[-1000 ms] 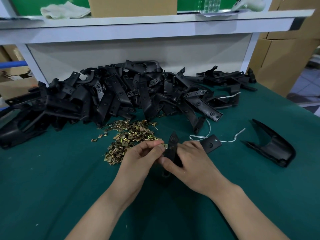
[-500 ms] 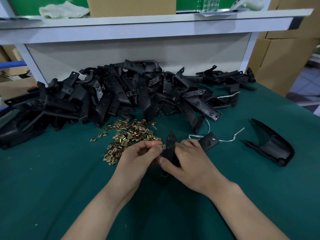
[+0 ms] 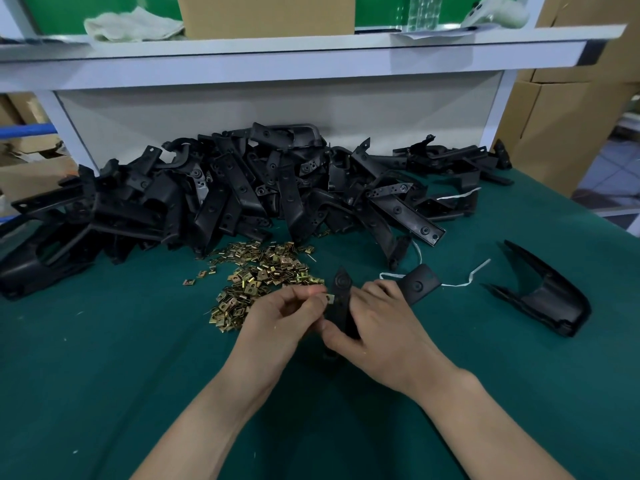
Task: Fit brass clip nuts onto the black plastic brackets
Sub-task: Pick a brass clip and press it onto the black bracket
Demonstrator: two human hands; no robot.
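Left hand (image 3: 277, 318): pinching brass clip nut (image 3: 330, 298)
Right hand (image 3: 377, 327): gripping black bracket (image 3: 341, 299)
Risk: skewed entry could jam or drop nut

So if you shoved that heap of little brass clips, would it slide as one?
Probably not: the brass clips lie loose, with strays lying apart, so they would likely scatter. Each looks small and thin, so probably light.

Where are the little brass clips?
Head view, left of centre: the brass clips lie on the table, between the bracket heap and the left hand.
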